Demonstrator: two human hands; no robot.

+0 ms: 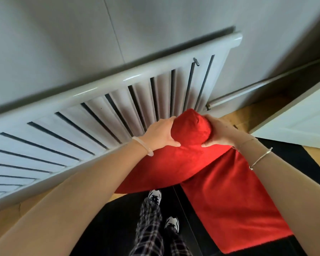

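Observation:
A red cushion [166,167] is held out in front of me at about waist height. Its far end bulges into a rounded lump between my two hands. My left hand [160,133] grips the left side of that lump, thumb underneath. My right hand [220,133] grips the right side, thumb pressed into the fabric. A flat red cloth or cover [235,206] hangs down below the cushion on the right, over a dark surface.
A white column radiator [103,111] runs along the grey wall directly ahead, with a pipe [257,85] leading off to the right. A white panel [299,122] stands at the right. My legs in checked trousers and my trainers [154,195] stand on a black mat over wood floor.

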